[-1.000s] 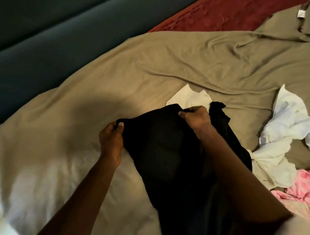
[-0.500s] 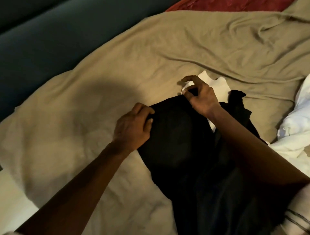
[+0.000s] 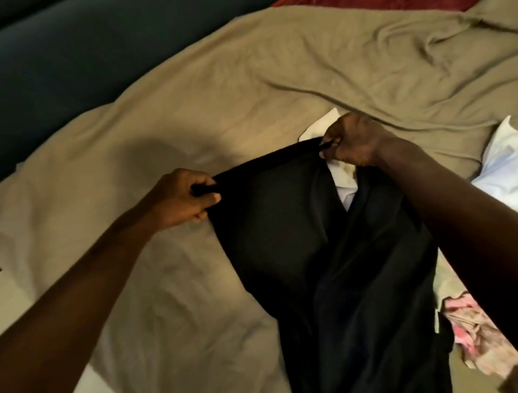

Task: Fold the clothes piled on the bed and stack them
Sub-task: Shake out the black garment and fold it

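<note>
Gripping the top edge of a black garment (image 3: 322, 238) at its two corners, both hands hold it stretched between them over the bed (image 3: 252, 84). The left hand (image 3: 185, 196) has its fingers curled round the left corner, thumb on top; the right hand (image 3: 350, 140) pinches the right corner in a closed fist, further up the bed. From that edge the garment runs toward the camera over the tan sheet and off the bottom of the view. A white garment (image 3: 347, 190) lies under it, showing above the right hand and in a gap just below it. More white cloth (image 3: 501, 165) sits at the right edge, and a pink piece (image 3: 471, 336) lies beside the right forearm. A red cover (image 3: 364, 2) shows at the top, a dark blue panel (image 3: 70, 56) at upper left
</note>
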Available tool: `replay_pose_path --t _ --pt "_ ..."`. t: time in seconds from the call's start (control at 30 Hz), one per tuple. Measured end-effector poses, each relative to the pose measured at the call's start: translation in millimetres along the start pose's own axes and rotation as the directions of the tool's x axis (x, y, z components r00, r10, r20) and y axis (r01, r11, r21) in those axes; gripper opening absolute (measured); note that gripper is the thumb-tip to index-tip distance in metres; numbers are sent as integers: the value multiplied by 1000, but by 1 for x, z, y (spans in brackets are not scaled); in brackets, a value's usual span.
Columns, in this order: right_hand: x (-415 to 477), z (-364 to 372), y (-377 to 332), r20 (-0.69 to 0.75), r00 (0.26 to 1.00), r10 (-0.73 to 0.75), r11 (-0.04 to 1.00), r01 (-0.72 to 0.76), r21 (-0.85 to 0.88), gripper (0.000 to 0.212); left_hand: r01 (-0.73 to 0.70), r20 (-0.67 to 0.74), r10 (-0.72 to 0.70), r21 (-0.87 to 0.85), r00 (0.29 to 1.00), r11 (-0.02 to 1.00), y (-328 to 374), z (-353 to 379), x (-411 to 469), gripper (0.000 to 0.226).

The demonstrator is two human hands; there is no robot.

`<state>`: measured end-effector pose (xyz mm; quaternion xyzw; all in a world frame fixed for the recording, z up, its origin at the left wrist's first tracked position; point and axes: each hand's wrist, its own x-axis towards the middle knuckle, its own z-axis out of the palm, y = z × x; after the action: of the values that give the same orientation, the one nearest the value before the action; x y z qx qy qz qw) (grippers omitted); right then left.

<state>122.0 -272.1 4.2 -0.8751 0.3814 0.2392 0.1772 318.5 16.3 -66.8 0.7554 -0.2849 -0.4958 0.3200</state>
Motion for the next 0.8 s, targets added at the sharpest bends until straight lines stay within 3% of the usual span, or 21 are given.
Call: replay_pose_path --t 0.07,0.2,0.3,0.37,0.43,0.53,0.6,0.73,0.8 --pt "-1 -2 -10 -107 994 24 999 -20 35 24 13 3 -13 19 1000 1000 1 -18 -6 4" --pt "9 6 -44 -279 946 164 970 -103 221 29 -24 -83 16 -99 996 995 12 -53 -12 24" --pt "26 13 -72 -369 878 304 919 -168 357 40 -75 -98 82 70 992 995 12 -76 -6 25" --pt "36 19 -86 -306 903 301 898 -162 408 35 -48 -65 68 272 996 961 0 -86 2 24" --pt "42 27 -95 -117 965 233 870 -153 469 25 -17 -30 34 445 999 895 -16 -90 4 18" --pt "38 38 -105 115 989 94 909 -132 394 34 -26 -1 29 415 1000 910 -38 -90 1 6" --pt "33 42 -101 89 993 73 928 -101 360 35 5 -25 7 440 1000 898 -47 -84 -4 10" --pt "27 55 -83 62 986 157 873 -167 457 22 84 -162 -15 423 987 902 -57 -68 -10 5" --pt "25 65 -81 53 977 208 880 -210 426 34 81 -209 8 410 978 909 -55 -59 -14 7"
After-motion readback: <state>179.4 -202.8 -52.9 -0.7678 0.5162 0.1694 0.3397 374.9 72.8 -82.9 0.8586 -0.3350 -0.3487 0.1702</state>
